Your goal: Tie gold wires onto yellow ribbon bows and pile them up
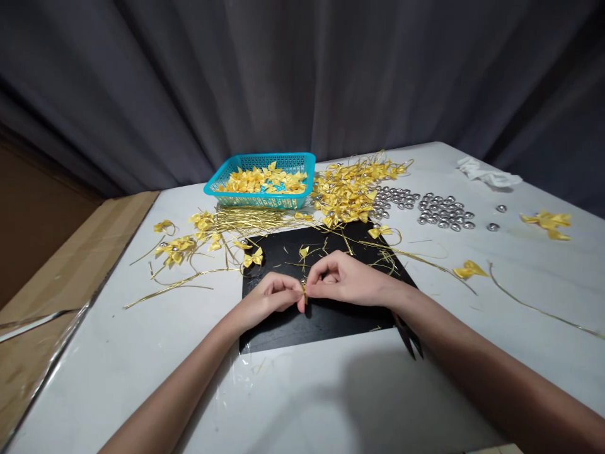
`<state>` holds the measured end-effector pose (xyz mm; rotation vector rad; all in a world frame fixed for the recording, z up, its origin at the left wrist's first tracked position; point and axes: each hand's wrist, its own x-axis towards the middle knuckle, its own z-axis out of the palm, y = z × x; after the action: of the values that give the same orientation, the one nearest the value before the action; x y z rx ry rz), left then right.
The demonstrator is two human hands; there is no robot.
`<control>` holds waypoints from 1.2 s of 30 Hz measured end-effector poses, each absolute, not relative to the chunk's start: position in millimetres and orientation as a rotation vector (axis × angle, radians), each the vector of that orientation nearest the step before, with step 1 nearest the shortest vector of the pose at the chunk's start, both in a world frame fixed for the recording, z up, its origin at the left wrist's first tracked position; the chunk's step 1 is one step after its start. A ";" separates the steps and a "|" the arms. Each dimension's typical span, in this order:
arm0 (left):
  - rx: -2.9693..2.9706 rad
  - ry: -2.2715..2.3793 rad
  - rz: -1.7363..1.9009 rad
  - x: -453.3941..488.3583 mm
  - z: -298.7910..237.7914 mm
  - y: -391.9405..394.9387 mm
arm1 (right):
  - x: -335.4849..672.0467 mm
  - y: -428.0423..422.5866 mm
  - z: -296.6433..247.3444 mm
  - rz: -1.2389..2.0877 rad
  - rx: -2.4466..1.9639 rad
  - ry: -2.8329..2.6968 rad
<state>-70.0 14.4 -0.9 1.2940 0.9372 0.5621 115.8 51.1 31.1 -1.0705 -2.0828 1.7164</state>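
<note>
The left grip and right grip meet, both pinching 1 small yellow piece between them, mostly hidden, over the black mat. Beyond the grips sits a blue basket of yellow bows; to its right, farther than the grips, lie silver beads. Dark blades poke out beside the right forearm.

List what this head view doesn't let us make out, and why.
All in the head view:
Held piece: mostly hidden by the left hand and right hand.
Dark blades: other end hidden behind the right forearm.
Rightmost cord: cut off by the right edge.
Basket floor: partly covered by bows.
</note>
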 end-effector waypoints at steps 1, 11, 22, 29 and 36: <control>1.299 0.941 0.559 -69.7 -0.3 14.2 | 116.0 50.8 31.7 1.713 -1.073 -2.093; 1.322 0.945 0.545 -69.1 1.8 14.0 | 112.5 47.5 26.9 1.822 -1.067 -2.010; 1.232 0.925 0.602 -71.6 -4.3 15.5 | 116.2 55.3 21.6 1.825 -1.099 -1.852; 1.251 0.931 0.592 -70.8 -1.8 14.8 | 114.8 54.6 17.7 1.856 -1.063 -1.812; 1.274 0.952 0.595 -69.6 -2.8 14.9 | 113.0 53.2 17.5 1.847 -1.052 -1.822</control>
<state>-69.6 14.9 -2.8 1.2743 0.9521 0.5951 113.0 53.2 17.5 -1.0523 -1.8225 1.8467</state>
